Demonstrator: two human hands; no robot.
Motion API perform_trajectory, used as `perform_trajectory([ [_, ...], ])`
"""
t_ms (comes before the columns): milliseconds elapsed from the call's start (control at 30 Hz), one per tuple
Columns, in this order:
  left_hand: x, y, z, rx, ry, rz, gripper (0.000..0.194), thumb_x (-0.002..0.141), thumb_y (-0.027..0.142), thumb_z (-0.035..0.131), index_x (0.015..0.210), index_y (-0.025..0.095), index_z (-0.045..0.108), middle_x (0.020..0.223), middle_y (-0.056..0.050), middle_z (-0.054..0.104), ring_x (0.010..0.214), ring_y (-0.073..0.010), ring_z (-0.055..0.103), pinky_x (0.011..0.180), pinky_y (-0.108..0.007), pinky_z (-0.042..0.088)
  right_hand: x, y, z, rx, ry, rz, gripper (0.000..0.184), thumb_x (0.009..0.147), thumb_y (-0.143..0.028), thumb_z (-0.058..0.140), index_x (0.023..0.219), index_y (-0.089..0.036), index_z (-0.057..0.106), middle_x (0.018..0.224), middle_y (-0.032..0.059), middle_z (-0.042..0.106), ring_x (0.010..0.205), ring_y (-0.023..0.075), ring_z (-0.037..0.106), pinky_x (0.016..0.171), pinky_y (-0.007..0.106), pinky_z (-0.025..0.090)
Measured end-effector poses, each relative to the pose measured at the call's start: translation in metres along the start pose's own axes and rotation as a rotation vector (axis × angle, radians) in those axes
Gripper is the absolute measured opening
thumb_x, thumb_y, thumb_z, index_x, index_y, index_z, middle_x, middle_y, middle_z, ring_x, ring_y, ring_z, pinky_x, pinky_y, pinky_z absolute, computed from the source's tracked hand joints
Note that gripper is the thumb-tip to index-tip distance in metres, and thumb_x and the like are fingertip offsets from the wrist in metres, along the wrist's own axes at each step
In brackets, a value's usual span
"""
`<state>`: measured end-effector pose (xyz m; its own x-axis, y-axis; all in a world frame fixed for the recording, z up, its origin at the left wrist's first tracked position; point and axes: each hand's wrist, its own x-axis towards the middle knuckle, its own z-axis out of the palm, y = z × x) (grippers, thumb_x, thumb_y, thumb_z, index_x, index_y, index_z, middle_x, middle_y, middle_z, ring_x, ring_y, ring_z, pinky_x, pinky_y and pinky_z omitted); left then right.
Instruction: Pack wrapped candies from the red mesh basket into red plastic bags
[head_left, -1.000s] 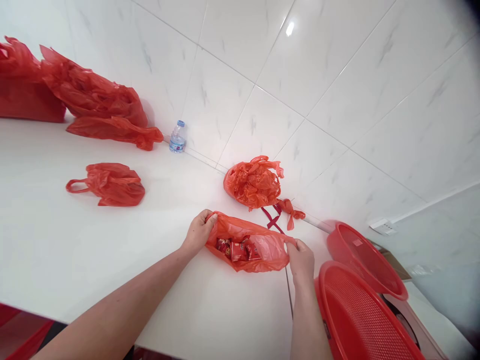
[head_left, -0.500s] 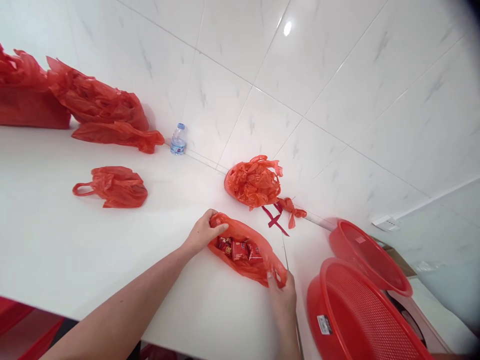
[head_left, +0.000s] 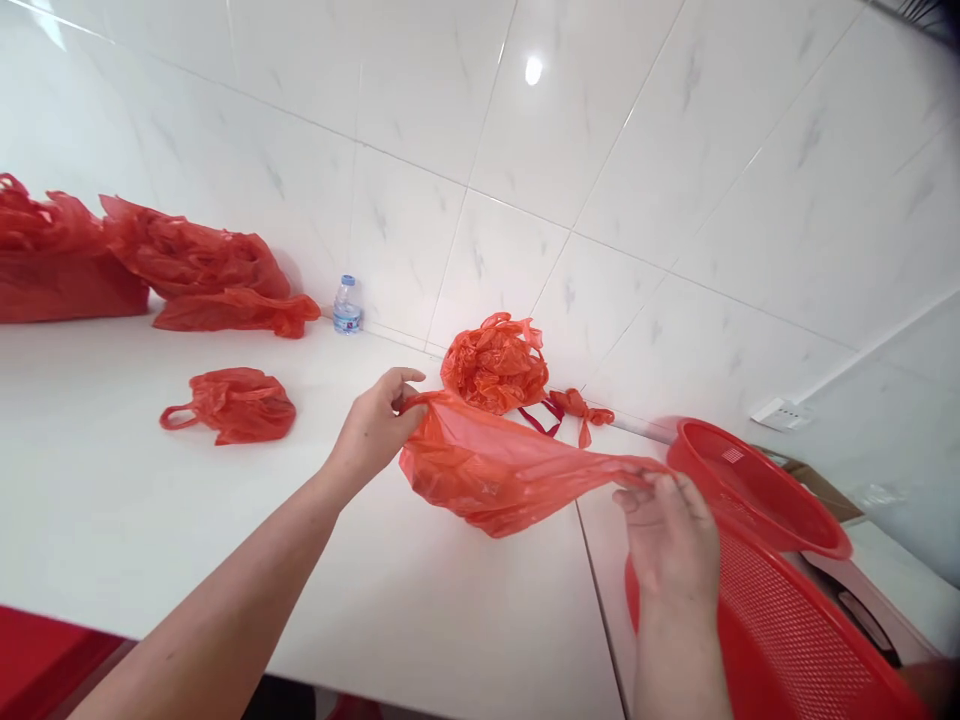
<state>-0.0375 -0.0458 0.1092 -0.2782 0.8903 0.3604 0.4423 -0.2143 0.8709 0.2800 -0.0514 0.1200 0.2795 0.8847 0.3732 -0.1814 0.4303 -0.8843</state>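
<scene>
A thin red plastic bag is stretched between my two hands above the white table. My left hand pinches its left top corner. At the other end, my right hand grips the gathered right corner, pulled out long toward the baskets. The bag's top edge is drawn nearly straight, and its lower part bulges with contents that show only faintly through the plastic. Just behind it sits a crumpled heap of red bags, beside a dark red ribbon and a small knotted red bag.
Red plastic baskets stand at the right, a red basin behind them. A water bottle is by the tiled wall. Filled red bags line the back left; a smaller red bag lies on the table.
The bag's mouth was open with red packets showing; now it is pulled taut and the packets are covered. My right hand has moved up and right. The view has tilted up slightly.
</scene>
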Motion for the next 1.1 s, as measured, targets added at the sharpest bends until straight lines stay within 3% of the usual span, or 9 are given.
perform_trajectory([
  [167,0.011,0.022,-0.018,0.309,-0.109,0.039,0.026,0.07,0.021,0.051,0.093,0.025,0.06,0.076,0.002,0.059,0.06,-0.0133,0.053,0.049,-0.022,0.037,0.014,-0.014,0.006,-0.104,0.055,0.012,0.022,0.07,-0.034,0.074,0.076,-0.016,0.063,0.079,0.0016,0.064,0.067,0.0121,0.061,0.066,0.029,0.054],
  [333,0.011,0.032,-0.022,0.354,-0.086,0.023,0.004,0.07,0.026,0.054,0.072,0.023,0.055,0.059,0.004,0.049,0.047,-0.0107,0.041,0.041,-0.022,0.027,0.009,-0.018,0.004,-0.111,0.041,-0.162,0.017,0.075,-0.033,0.069,0.081,-0.018,0.064,0.08,0.0015,0.063,0.07,0.013,0.06,0.068,0.031,0.053],
  [400,0.009,0.034,-0.023,0.292,-0.114,0.002,0.006,0.069,0.027,0.056,0.072,0.022,0.054,0.058,0.005,0.046,0.047,-0.0103,0.039,0.041,-0.021,0.027,0.003,-0.015,0.0,-0.174,0.035,-0.22,0.017,0.077,-0.034,0.067,0.085,-0.019,0.065,0.084,0.0025,0.063,0.072,0.0134,0.06,0.07,0.032,0.052],
  [467,0.005,0.033,-0.025,0.119,-0.269,-0.04,0.015,0.066,0.025,0.06,0.081,0.023,0.056,0.061,0.005,0.048,0.051,-0.0112,0.043,0.043,-0.021,0.033,-0.003,-0.004,-0.006,-0.294,0.016,-0.193,0.022,0.076,-0.035,0.067,0.091,-0.02,0.065,0.094,0.0049,0.063,0.077,0.015,0.059,0.073,0.033,0.051],
  [600,-0.002,0.03,-0.028,-0.17,-0.491,-0.089,0.046,0.063,0.022,0.065,0.108,0.026,0.056,0.078,0.001,0.057,0.065,-0.015,0.055,0.052,-0.025,0.046,-0.013,0.029,-0.015,-0.347,-0.144,-0.012,0.055,0.069,-0.036,0.073,0.119,-0.027,0.053,0.128,0.0089,0.053,0.109,0.0236,0.055,0.09,0.04,0.048],
  [733,-0.007,0.042,-0.026,-0.034,-0.232,0.011,0.047,0.068,0.024,0.063,0.114,0.029,0.055,0.087,0.001,0.058,0.065,-0.0127,0.055,0.051,-0.022,0.046,-0.022,0.055,-0.008,-0.256,-0.341,0.107,0.087,0.065,-0.033,0.076,0.139,-0.034,0.03,0.147,0.0077,0.033,0.131,0.0251,0.038,0.103,0.044,0.038],
  [833,-0.011,0.056,-0.024,0.017,-0.097,0.084,0.039,0.072,0.023,0.061,0.11,0.031,0.057,0.092,0.001,0.058,0.065,-0.011,0.055,0.052,-0.021,0.047,-0.023,0.067,0.006,-0.187,-0.336,0.185,0.095,0.065,-0.035,0.077,0.142,-0.033,0.022,0.15,0.0107,0.028,0.132,0.0266,0.038,0.1,0.045,0.042],
  [1000,-0.015,0.067,-0.028,-0.539,-0.161,0.16,0.039,0.068,0.024,0.07,0.105,0.027,0.058,0.093,-0.002,0.06,0.083,-0.0177,0.062,0.064,-0.027,0.055,-0.017,0.08,0.025,-0.004,-0.205,0.228,0.089,0.065,-0.042,0.076,0.14,-0.029,0.029,0.137,0.0138,0.048,0.123,0.028,0.048,0.094,0.046,0.045],
  [1100,-0.014,0.053,-0.037,-0.734,-0.018,0.142,0.037,0.07,0.029,0.069,0.104,0.027,0.058,0.098,-0.002,0.061,0.093,-0.0194,0.062,0.071,-0.029,0.056,-0.015,0.085,0.029,0.026,-0.251,0.312,0.078,0.065,-0.042,0.077,0.133,-0.026,0.042,0.119,0.0111,0.062,0.108,0.026,0.059,0.091,0.043,0.047],
])
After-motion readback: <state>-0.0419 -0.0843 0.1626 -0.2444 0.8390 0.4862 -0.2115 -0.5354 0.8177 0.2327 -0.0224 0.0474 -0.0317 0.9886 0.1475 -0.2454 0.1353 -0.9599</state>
